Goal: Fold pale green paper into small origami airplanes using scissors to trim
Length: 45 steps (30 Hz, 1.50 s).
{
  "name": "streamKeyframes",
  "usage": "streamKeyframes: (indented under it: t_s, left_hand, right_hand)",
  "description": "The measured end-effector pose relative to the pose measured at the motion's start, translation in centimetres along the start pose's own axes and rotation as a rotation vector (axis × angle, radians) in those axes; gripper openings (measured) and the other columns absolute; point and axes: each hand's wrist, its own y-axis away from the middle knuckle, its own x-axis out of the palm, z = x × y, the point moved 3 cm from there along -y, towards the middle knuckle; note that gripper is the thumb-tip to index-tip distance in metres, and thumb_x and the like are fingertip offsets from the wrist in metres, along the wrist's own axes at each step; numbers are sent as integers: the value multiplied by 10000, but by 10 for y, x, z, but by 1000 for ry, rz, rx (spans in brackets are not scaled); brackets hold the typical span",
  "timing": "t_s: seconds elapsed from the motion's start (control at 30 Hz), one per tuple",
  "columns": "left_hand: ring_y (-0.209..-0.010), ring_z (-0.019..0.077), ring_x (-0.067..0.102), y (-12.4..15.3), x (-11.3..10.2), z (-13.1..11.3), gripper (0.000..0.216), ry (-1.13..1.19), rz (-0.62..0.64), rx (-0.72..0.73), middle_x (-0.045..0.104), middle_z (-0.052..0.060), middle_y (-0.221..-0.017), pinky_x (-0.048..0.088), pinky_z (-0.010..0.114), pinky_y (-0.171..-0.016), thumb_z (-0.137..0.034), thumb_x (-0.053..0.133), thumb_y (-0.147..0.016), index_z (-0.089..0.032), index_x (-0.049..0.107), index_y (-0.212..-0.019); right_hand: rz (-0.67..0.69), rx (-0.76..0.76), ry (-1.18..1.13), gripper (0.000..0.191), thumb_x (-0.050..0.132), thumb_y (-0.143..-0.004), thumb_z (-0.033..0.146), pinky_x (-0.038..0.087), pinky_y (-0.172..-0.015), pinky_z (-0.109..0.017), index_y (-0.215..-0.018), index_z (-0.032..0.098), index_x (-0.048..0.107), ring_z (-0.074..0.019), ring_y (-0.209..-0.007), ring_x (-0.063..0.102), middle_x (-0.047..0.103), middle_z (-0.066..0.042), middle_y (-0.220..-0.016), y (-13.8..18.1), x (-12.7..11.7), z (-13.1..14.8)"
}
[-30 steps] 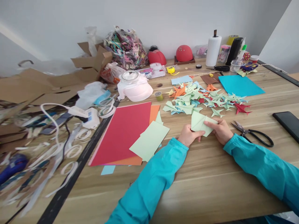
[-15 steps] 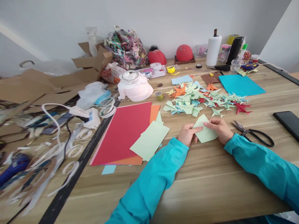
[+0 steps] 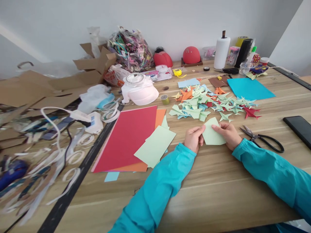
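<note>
A pale green sheet of paper [image 3: 213,134], with its top corner folded to a blunt point, is held above the table between both hands. My left hand [image 3: 194,137] pinches its left edge between thumb and fingers. On the other side, my right hand [image 3: 229,134] grips the paper with the thumb lying on its face. Just beyond the hands lies a heap of folded paper shapes [image 3: 196,100] in green, orange, blue and red. Scissors with black handles [image 3: 263,138] rest to the right of my right hand.
Left of my arm lie a red sheet [image 3: 131,139] and loose pale green sheets [image 3: 155,145]. A phone [image 3: 298,129] is at the right, a turquoise sheet [image 3: 251,89] behind. Cables, a power strip [image 3: 93,122] and cardboard [image 3: 73,81] crowd the left. A white bottle [image 3: 222,51] stands at the back.
My left thumb has drawn back from the middle of the green paper to its left edge. The paper has turned slightly between the hands.
</note>
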Motion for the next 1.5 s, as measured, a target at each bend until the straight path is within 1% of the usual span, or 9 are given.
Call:
streamKeyframes:
  t_s: [0.17, 0.27, 0.4, 0.47, 0.6, 0.73, 0.93, 1.17, 1.5]
  left_hand:
    - [-254, 36, 291, 0, 0, -3, 398, 152, -74, -19, 402, -70, -355, 140, 185, -257, -453, 717, -606, -160, 467, -504]
    - [-270, 25, 296, -1, -1, -5, 391, 184, -94, 2, 407, -73, -379, 133, 173, -269, -481, 699, -621, -150, 504, -552]
    - [-413, 78, 494, -3, -1, -5, 428, 176, -42, 53, 582, -21, -551, 315, 175, -322, -467, 692, -626, -144, 642, -903]
    - [-494, 106, 551, -3, -1, -4, 460, 132, -19, 49, 625, 3, -630, 390, 192, -367, -402, 730, -586, -140, 651, -956]
    - [-463, 105, 539, -4, -4, -3, 393, 72, -68, 49, 636, 8, -637, 418, 215, -369, -332, 745, -544, -130, 682, -875]
    - [-448, 87, 519, -6, -5, -3, 359, 121, -84, 36, 652, 12, -656, 442, 223, -384, -299, 741, -546, -132, 701, -861]
    - [-464, 99, 544, -7, -5, -2, 318, 182, -38, 0, 675, 51, -694, 462, 237, -409, -240, 750, -517, -114, 712, -806]
    - [-538, 153, 592, -8, -5, -2, 227, 195, -46, 3, 672, 63, -658, 485, 270, -436, -222, 704, -518, -112, 703, -717]
    - [-589, 162, 601, -7, -5, -4, 213, 180, -4, 53, 655, 54, -654, 492, 264, -456, -299, 667, -578, -127, 696, -701]
  right_hand:
    - [51, -48, -55, 477, 781, -524, 503, 242, -366, -207, -487, 183, 429, -57, -382, 341, 428, 62, -423, 2, 3, 2]
    - [17, -94, -54, 488, 766, -548, 512, 184, -358, -203, -483, 185, 409, -48, -376, 288, 382, 72, -403, 2, 2, 2]
    - [-75, -82, -148, 472, 769, -552, 499, 250, -375, -213, -508, 197, 409, -67, -399, 340, 403, 69, -429, -2, -2, -1]
    - [-74, -72, -182, 453, 780, -544, 479, 322, -410, -231, -521, 201, 422, -83, -428, 393, 452, 60, -466, -4, -2, -2]
    - [-25, -60, -179, 380, 781, -549, 429, 371, -438, -247, -556, 199, 479, -103, -462, 455, 528, 36, -521, -2, -1, 1]
    - [34, -31, -209, 283, 757, -549, 329, 380, -447, -241, -742, 195, 600, -124, -503, 521, 602, 19, -595, 0, 2, 4]
    - [-39, -23, -254, 202, 701, -540, 226, 325, -386, -229, -725, 200, 625, -116, -459, 497, 590, 35, -543, -2, -2, 3]
    - [50, -27, -305, 187, 638, -656, 369, 436, -489, -293, -694, 186, 634, -212, -640, 621, 660, -52, -636, -1, 1, 7]
    - [-26, -42, -139, 209, 735, -564, 316, 402, -478, -248, -712, 192, 652, -129, -530, 538, 597, 12, -570, -3, -3, 2]
